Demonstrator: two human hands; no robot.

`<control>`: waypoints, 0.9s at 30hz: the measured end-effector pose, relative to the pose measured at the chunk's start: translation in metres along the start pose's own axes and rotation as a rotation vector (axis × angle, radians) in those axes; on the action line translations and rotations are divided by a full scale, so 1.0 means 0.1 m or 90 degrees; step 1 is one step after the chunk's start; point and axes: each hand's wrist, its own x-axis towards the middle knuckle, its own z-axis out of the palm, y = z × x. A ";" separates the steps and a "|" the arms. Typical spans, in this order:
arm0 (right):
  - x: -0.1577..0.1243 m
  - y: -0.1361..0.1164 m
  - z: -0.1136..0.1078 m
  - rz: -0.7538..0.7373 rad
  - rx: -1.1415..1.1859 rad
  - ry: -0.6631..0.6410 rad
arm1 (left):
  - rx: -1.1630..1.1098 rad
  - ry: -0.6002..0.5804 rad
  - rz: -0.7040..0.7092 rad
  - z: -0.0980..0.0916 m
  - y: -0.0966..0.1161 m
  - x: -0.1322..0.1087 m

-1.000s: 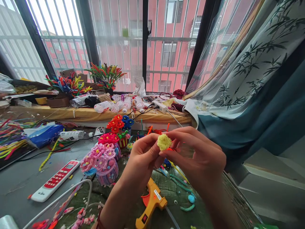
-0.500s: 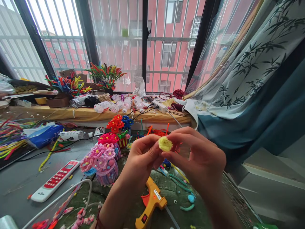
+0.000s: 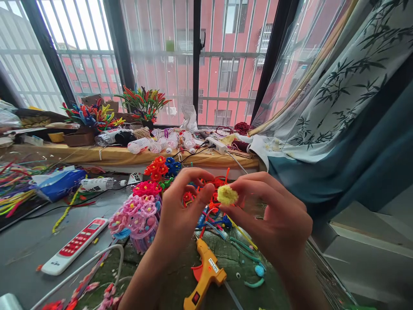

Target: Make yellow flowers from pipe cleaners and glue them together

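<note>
A small pale-yellow fuzzy coil (image 3: 227, 195), which looks like wound pipe cleaner, is pinched between the thumb and fingers of my right hand (image 3: 274, 211). Just left of it, my left hand (image 3: 182, 202) is open, its thumb and forefinger apart with a gap to the coil. Below my hands a yellow hot glue gun (image 3: 206, 275) lies on the dark green table, its nozzle pointing away from me. Red and blue pipe-cleaner pieces behind the hands are partly hidden.
Pink pipe-cleaner flowers in a pot (image 3: 142, 219) stand left of my left hand. A red-and-white remote (image 3: 75, 246) and a white cable (image 3: 97, 258) lie further left. Teal pipe-cleaner bits (image 3: 247, 252) and a blue pompom (image 3: 259, 271) lie at right. Plastic bottles (image 3: 139, 145) line the windowsill.
My left hand has let go of the yellow coil and moved left, its fingers spreading. My right hand has shifted slightly right, still holding the coil.
</note>
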 end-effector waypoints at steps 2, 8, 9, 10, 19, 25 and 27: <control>0.01 0.00 -0.01 -0.059 -0.084 0.015 | 0.081 0.007 0.035 -0.06 0.06 0.00; 0.00 -0.01 -0.02 -0.109 -0.173 0.015 | 0.078 -0.091 -0.053 -0.09 0.22 -0.06; 0.00 -0.01 -0.02 -0.111 -0.179 0.011 | 0.061 -0.090 -0.063 -0.08 0.23 -0.07; 0.00 -0.01 -0.02 -0.115 -0.183 0.006 | 0.041 -0.087 -0.073 -0.07 0.24 -0.07; -0.02 0.02 -0.01 -0.092 -0.150 -0.031 | -0.058 -0.123 -0.171 -0.11 0.26 -0.05; -0.01 0.02 -0.02 -0.057 -0.073 -0.057 | -0.039 -0.144 -0.139 -0.14 0.27 -0.06; -0.01 0.02 -0.03 -0.037 -0.056 -0.064 | -0.032 -0.151 -0.129 -0.14 0.27 -0.06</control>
